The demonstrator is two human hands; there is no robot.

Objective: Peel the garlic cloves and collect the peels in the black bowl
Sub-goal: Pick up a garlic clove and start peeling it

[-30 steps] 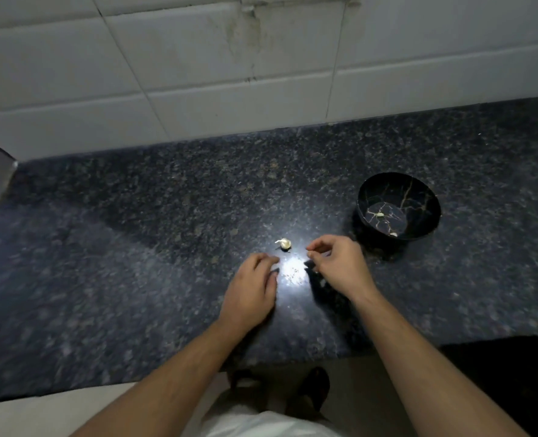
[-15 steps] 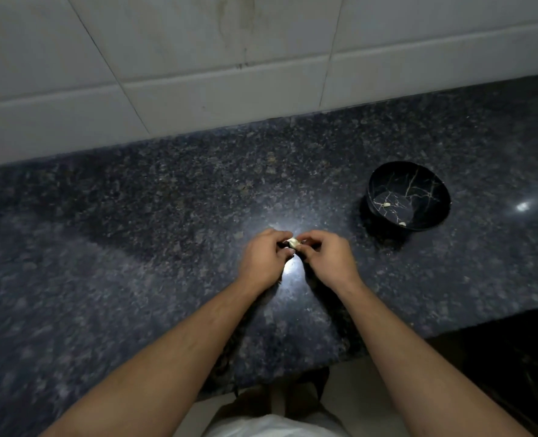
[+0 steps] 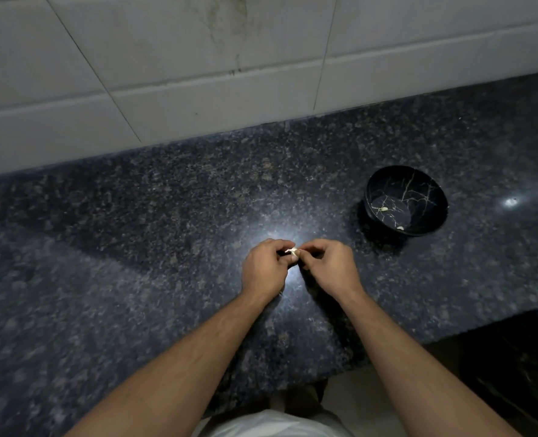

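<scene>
A small pale garlic clove (image 3: 293, 251) sits between my two hands, just above the dark granite counter (image 3: 135, 247). My left hand (image 3: 266, 268) pinches it from the left with curled fingers. My right hand (image 3: 327, 266) pinches it from the right, fingertips meeting the left hand's. Most of the clove is hidden by the fingers. The black bowl (image 3: 378, 184) with gold veins stands on the counter to the right, beyond my right hand. Two small pale bits (image 3: 384, 209) lie inside it.
A white tiled wall (image 3: 198, 74) rises behind the counter. The counter's front edge runs below my forearms, with a dark recess (image 3: 513, 357) at the lower right. A bright light reflection (image 3: 511, 202) shows on the stone right of the bowl.
One second ago the clove lay on the counter beyond both hands. Both hands then picked it up and now pinch it together; the hold has hardly changed in the last half second.
</scene>
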